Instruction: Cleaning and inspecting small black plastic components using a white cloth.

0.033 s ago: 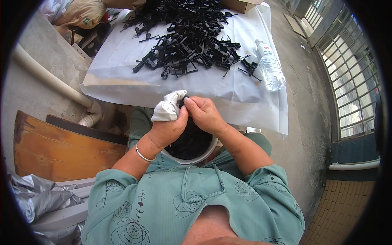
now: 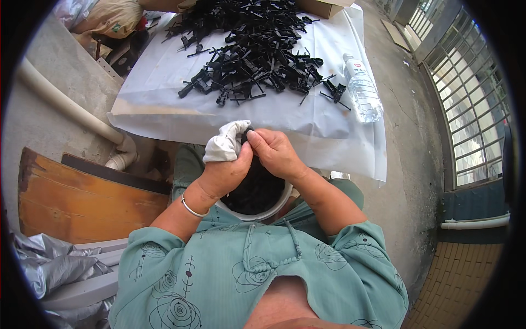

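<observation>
My left hand [image 2: 229,172] has white cloth [image 2: 223,145] over its fingers and is closed on a small black plastic part [image 2: 247,134]. Thumb and fingers of my right hand [image 2: 275,152] pinch that same part, so the two hands meet on it. Most of the part is hidden by fingers and cloth. Beneath the hands, between my knees, stands a white bucket [image 2: 269,213] holding many black pieces. Ahead, a big heap of black plastic parts [image 2: 249,57] with thin rods lies on the table.
White plastic sheeting [image 2: 145,90] covers the table. A clear water bottle [image 2: 362,90] lies near its right edge. Cardboard boxes [image 2: 323,6] sit at the back. To my left are a worn wooden board [image 2: 93,200] and a pipe [image 2: 66,101]; a barred window [image 2: 471,98] is on the right.
</observation>
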`<state>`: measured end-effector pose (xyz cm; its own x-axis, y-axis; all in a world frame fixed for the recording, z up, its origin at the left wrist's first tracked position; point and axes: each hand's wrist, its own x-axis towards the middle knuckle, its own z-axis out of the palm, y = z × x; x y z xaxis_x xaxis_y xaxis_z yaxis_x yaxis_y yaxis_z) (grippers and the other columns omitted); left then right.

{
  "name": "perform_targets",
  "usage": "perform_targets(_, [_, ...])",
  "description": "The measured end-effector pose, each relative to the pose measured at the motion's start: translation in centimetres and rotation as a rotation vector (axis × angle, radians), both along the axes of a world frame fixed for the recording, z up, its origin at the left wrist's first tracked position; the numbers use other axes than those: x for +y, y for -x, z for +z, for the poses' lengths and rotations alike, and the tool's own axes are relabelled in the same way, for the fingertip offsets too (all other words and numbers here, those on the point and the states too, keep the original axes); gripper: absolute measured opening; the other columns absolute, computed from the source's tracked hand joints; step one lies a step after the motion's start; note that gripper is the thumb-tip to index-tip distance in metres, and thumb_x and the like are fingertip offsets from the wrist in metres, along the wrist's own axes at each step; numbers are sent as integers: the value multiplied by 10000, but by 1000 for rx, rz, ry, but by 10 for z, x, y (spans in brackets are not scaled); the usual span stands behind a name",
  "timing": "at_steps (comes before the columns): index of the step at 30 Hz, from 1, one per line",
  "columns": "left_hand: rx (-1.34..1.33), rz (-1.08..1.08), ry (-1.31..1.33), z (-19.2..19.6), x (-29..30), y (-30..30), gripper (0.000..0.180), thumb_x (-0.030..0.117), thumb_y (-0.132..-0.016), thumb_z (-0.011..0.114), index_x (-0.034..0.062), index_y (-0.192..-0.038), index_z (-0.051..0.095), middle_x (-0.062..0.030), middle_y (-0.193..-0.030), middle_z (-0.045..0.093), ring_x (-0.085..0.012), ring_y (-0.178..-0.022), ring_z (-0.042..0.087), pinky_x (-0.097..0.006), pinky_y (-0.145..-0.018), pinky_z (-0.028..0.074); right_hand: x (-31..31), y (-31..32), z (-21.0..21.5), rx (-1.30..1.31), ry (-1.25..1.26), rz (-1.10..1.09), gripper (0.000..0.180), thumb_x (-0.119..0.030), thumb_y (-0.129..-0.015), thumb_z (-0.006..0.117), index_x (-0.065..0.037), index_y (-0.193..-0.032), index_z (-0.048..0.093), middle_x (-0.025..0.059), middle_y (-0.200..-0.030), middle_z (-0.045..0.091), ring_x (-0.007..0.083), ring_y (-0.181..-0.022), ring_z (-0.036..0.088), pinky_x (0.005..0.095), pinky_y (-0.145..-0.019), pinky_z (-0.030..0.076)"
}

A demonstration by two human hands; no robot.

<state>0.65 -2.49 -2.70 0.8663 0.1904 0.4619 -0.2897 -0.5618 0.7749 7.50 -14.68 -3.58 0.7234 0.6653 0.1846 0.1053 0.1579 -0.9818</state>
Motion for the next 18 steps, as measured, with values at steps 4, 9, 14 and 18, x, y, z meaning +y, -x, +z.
perform_targets(4, [142, -112, 392, 16, 3, -4, 294, 52, -849, 542, 6, -1123, 445, -50, -872, 555, -109, -692, 507, -234, -638, 447, -14, -16, 9, -322, 114, -149, 208, -186, -886, 550, 8, -818, 582, 7, -586, 443, 62, -572, 391, 245, -510, 349])
perform_targets(9, [201, -225, 652, 23, 13, -5, 286, 41, -898, 478, 41, -1170, 391, -21, -854, 534, -35, -605, 426, -166, -521, 376, -18, -23, 6, -379, 266, 23, 123, -113, -794, 638, 1, -837, 618, 21, -596, 493, 68, -560, 424, 248, -508, 379])
perform_targets(14, [288, -212, 436, 30, 14, -2, 321, 32, -869, 429, 9, -1188, 413, -17, -804, 532, -38, -573, 423, -189, -488, 372, -19, -21, 11, -415, 118, -77, 107, -98, -770, 662, -4, -795, 617, 71, -616, 548, 132, -526, 462, 259, -507, 396])
perform_targets(18, [254, -256, 289, 23, 11, -2, 302, 56, -833, 415, -6, -1126, 454, -26, -817, 513, -74, -664, 446, -225, -586, 408, -12, -17, 11, -193, 110, -8, 162, -145, -815, 639, 3, -767, 591, 47, -596, 507, 100, -540, 428, 260, -505, 384])
